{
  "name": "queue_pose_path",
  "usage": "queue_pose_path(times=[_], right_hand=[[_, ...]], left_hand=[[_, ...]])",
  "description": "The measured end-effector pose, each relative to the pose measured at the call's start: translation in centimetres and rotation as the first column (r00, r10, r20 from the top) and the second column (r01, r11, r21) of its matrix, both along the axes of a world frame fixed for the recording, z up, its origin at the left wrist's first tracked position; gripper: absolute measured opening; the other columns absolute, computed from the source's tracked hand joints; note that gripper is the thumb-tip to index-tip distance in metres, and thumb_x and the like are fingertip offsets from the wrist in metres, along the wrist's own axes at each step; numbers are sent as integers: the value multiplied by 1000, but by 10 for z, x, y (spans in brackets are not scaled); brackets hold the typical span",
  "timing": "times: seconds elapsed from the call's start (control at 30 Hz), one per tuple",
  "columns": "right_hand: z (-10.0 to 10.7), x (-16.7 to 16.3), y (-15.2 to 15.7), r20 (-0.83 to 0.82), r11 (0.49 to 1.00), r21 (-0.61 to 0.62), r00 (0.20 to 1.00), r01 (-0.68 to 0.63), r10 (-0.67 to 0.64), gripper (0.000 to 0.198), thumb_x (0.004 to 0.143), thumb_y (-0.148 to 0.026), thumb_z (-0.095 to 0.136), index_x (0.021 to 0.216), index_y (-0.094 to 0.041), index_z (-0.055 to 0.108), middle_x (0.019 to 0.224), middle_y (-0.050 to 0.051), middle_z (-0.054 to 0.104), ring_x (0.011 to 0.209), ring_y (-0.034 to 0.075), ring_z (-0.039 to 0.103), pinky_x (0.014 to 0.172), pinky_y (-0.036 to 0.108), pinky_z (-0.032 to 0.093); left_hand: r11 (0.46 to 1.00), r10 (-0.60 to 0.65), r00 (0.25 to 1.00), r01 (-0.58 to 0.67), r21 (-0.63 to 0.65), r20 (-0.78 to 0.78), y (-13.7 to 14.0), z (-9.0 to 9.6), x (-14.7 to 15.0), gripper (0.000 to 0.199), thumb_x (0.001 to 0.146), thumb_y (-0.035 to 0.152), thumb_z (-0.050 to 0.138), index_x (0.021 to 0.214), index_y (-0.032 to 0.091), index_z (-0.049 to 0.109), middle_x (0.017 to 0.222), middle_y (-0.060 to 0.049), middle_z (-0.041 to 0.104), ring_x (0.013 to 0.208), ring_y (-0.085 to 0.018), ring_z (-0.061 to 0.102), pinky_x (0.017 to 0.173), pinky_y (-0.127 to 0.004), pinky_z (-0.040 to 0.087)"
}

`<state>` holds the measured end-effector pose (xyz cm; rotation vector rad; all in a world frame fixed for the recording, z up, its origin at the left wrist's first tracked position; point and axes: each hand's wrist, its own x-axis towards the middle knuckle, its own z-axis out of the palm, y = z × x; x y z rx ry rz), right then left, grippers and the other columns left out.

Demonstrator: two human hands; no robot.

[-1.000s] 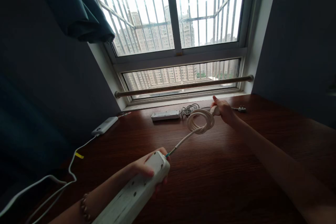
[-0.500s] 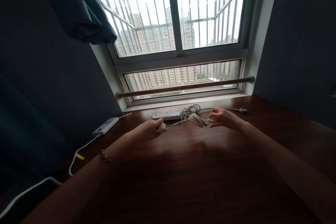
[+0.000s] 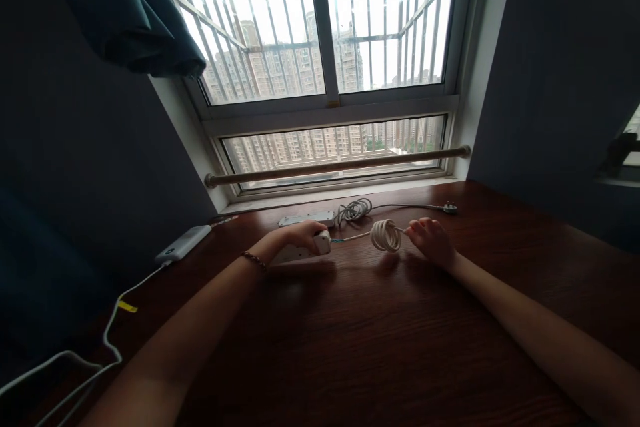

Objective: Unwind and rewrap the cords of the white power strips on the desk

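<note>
My left hand is closed around a white power strip, held just above the dark wooden table. A white cord leaves the strip's end, with a bluish bit where it comes out. Midway, the cord is wound into a neat coil hanging between my hands. My right hand grips the cord on the far side of the coil, its fingers curled; what lies inside the fist is hidden.
Behind my left hand a second power strip lies near the window sill, with a tangled grey cord and a plug. At left rests a white device with a cable and yellow tag. A rail crosses the window.
The view has shifted slightly right. My left hand has turned the power strip, so more of its length shows. The coil has swung round and now looks like a ring; my right hand has moved right.
</note>
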<state>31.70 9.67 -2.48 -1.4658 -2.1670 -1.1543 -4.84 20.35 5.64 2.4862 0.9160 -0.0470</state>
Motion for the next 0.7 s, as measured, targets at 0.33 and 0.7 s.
queue_pose_path(times=[0.33,0.7], right_hand=[[-4,-2,10,-62,999,-29,997,36,-38,21,91,-11,43,86,-19,62,97,8,60,87,25,45,74,38,29],[-4,2,15,-166,993,-114,986,2,-21,4,84,-21,58,84,-19,62,92,8,61,94,26,44,80,36,31]], left_hand=[[993,78,995,-73,-94,58,18,-17,1,60,50,34,77,100,16,50,85,-1,62,78,-21,60,60,-25,43],[979,84,992,-100,176,98,8,-35,9,51,57,38,73,99,16,53,92,-4,61,83,-23,58,67,-28,42]])
